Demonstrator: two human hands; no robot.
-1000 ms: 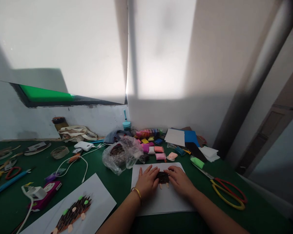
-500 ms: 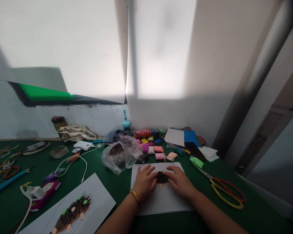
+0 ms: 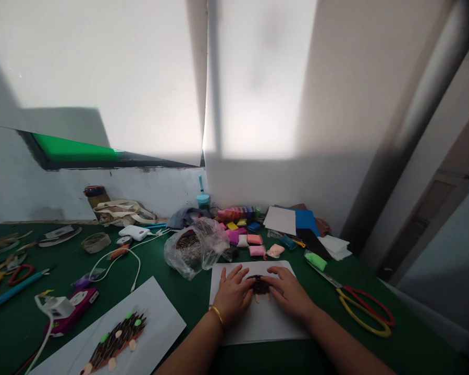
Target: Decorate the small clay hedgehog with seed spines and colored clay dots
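On a white sheet of paper (image 3: 238,330) sits a small dark-brown hedgehog-like figure (image 3: 260,285) with pale peach feet at its lower edge. My left hand (image 3: 233,293), a yellow bangle at its wrist, lies on the paper with fingers spread, its inner fingers touching the figure's left side. From the other side my right hand (image 3: 288,294) rests with fingers apart and slightly bent, fingertips at the figure's right edge. My fingers cover both ends of the figure. At lower left, another sheet (image 3: 162,317) bears a larger brown spiky hedgehog (image 3: 117,338) with green and peach dots.
Scissors (image 3: 363,307) lie right of the paper beside a green clay packet (image 3: 315,260). Behind are a plastic bag (image 3: 195,247) of brown pieces and several coloured clay packets (image 3: 254,239). A white cable (image 3: 138,265) and a purple power strip (image 3: 76,312) are at left.
The whole view has shifted very slightly. Both hands stay at the small figure with almost no visible movement.
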